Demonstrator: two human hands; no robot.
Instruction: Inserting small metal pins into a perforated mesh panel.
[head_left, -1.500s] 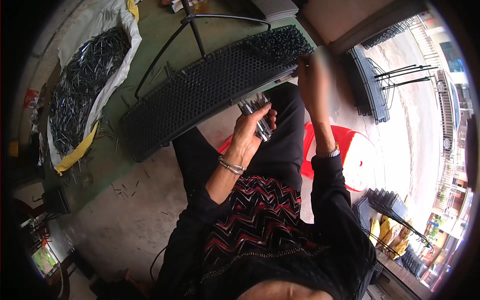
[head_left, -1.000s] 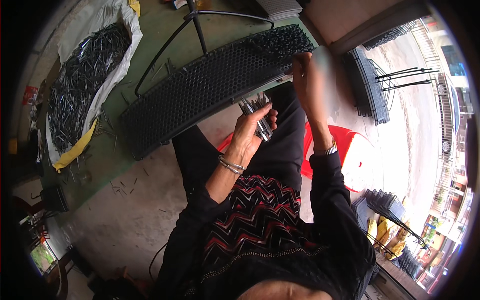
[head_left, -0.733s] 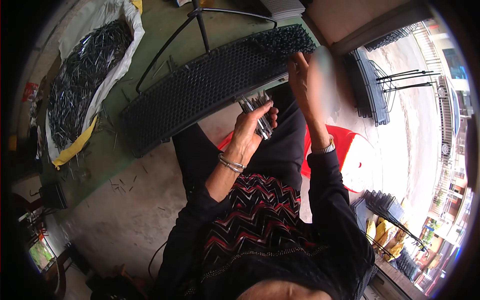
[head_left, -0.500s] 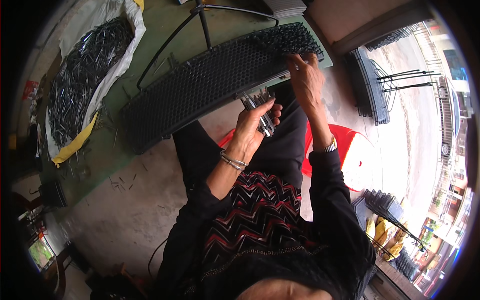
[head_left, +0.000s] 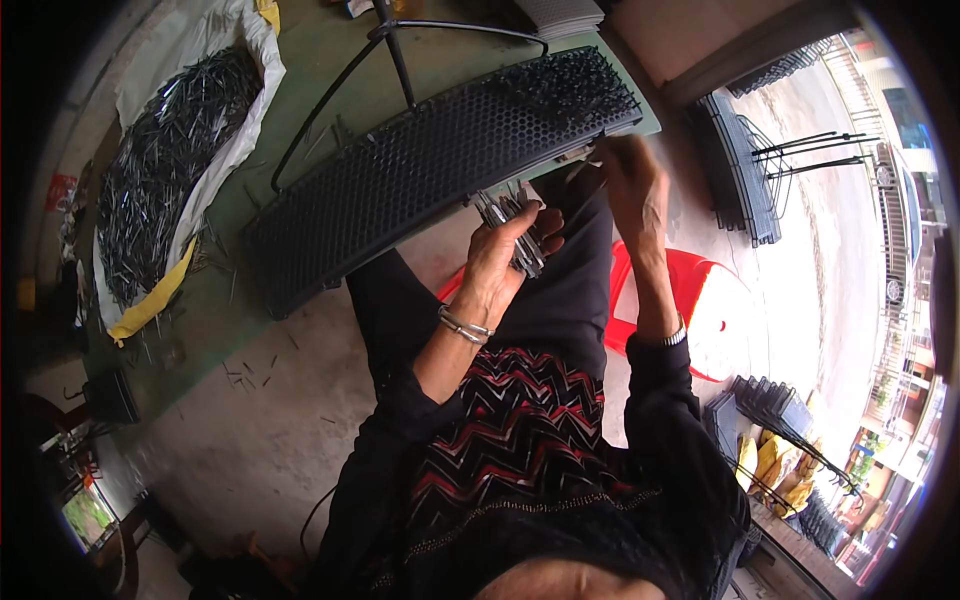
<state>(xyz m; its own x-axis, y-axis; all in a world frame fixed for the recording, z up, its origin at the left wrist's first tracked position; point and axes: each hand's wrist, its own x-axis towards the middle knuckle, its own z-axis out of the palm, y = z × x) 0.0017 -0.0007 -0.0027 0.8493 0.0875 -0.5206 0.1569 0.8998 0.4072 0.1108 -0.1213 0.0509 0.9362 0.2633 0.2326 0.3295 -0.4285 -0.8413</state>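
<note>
My left hand [head_left: 502,255] is closed round a bundle of thin, shiny dark strips [head_left: 522,240], just below the near edge of a black perforated panel [head_left: 400,165]. The long panel lies slantwise on the table edge, covered in rows of small holes. At its right end a dense patch of dark strips [head_left: 580,85] stands up out of the holes. My right hand [head_left: 635,185] is in the air just off that end, slightly blurred, its fingers pinched together. Whatever sits between those fingertips is too smeared to name.
On the green table [head_left: 215,340], a white sack [head_left: 270,75] full of loose strips [head_left: 180,160] lies open at the left. A black metal stand [head_left: 395,65] rises behind the panel. Beside my legs is a red stool [head_left: 690,310]. More black panels [head_left: 745,180] stand at the right.
My right hand has drawn back from the strip-filled end of the panel, down and slightly right. The left hand stays nearly in place with its bundle.
</note>
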